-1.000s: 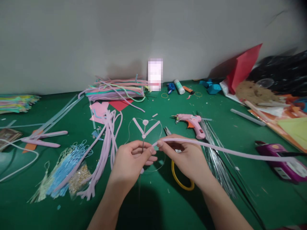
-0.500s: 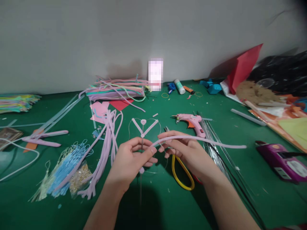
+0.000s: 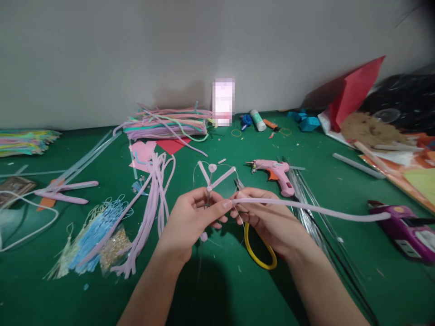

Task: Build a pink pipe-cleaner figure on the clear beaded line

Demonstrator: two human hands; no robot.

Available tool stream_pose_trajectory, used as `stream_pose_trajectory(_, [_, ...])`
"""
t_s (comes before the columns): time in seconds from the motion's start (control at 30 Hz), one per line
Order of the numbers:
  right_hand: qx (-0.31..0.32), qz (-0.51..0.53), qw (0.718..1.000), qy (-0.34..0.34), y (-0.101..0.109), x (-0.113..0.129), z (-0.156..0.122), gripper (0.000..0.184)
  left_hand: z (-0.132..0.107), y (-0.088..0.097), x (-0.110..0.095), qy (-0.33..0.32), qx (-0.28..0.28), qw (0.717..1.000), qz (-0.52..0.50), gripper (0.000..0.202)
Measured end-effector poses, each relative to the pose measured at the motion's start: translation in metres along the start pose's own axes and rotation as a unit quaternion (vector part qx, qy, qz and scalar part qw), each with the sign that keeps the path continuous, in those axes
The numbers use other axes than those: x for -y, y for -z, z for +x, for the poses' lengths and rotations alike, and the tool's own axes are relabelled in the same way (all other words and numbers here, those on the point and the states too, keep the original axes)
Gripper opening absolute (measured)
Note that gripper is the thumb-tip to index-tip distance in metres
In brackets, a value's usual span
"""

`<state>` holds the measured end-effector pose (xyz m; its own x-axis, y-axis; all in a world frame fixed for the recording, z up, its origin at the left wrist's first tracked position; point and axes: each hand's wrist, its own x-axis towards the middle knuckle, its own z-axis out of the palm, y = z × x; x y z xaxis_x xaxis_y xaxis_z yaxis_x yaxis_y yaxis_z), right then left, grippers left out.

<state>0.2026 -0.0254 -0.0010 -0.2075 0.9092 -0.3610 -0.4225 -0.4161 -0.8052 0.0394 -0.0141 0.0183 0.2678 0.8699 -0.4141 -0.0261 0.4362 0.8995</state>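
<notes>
My left hand [image 3: 195, 219] is closed around a thin wire frame, its thumb and forefinger pinched near the right side. Above the fingers rises the frame's lilac fuzzy Y-shaped part [image 3: 222, 178], with a small round lilac piece [image 3: 212, 167] between the arms and fine wire curving around it. My right hand [image 3: 267, 215] pinches the near end of a long lilac pipe cleaner [image 3: 316, 208] against the wire, fingertips almost touching the left thumb. From there the pipe cleaner stretches right, its free end over a purple device [image 3: 403, 231]. The fingers hide the exact join.
A yellow-handled tool [image 3: 249, 249] lies beneath my right hand. Behind it rest a pink glue gun [image 3: 272, 167] and clear sticks or wires. Leftward are loose lilac pipe cleaners [image 3: 151, 222], blue tassels [image 3: 97, 240] and a bag of gold beads [image 3: 115, 249]. A pipe-cleaner bundle [image 3: 166, 131] lies near the wall.
The pipe cleaner's near end has come down to the wire between both hands' fingertips, and its far end now reaches farther right. The view has shifted slightly.
</notes>
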Motion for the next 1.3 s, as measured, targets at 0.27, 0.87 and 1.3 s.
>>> stream_pose_trajectory(0.27, [-0.001, 0.012, 1.0, -0.013, -0.0023, -0.0021, -0.0003, 0.014, -0.0021, -0.0038, -0.0032, -0.026, -0.056, 0.998, -0.007, 0.026])
stream_pose_trajectory(0.87, [-0.036, -0.093, 0.994, 0.048, -0.0023, -0.0063, 0.0049, 0.019, 0.0007, -0.0067, -0.0039, -0.022, -0.083, 0.995, 0.044, 0.023])
stream_pose_trajectory(1.3, [-0.024, -0.178, 0.98, 0.091, -0.0005, -0.0049, 0.0025, 0.018, -0.0052, -0.0057, -0.0065, -0.026, -0.089, 0.992, 0.082, 0.019])
